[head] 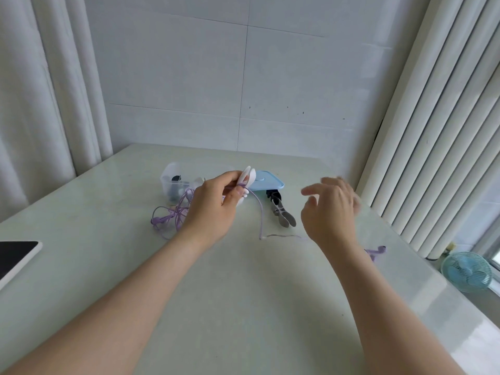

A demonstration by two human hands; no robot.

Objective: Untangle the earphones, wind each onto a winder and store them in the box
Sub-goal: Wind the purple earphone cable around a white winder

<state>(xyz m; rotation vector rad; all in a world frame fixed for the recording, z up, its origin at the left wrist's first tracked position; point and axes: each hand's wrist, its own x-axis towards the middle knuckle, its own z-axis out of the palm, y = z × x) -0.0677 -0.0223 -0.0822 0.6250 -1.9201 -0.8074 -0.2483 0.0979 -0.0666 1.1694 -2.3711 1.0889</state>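
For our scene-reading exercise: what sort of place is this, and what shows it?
Probably a room in a home: a pale table against a tiled wall, white curtains at left, a small blue fan at right.

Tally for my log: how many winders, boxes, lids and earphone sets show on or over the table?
Winders: 2 (white winder in the left hand, grey winder on the table)
Clear box: 1
Blue lid: 1
Purple earphones: 1
Total: 5
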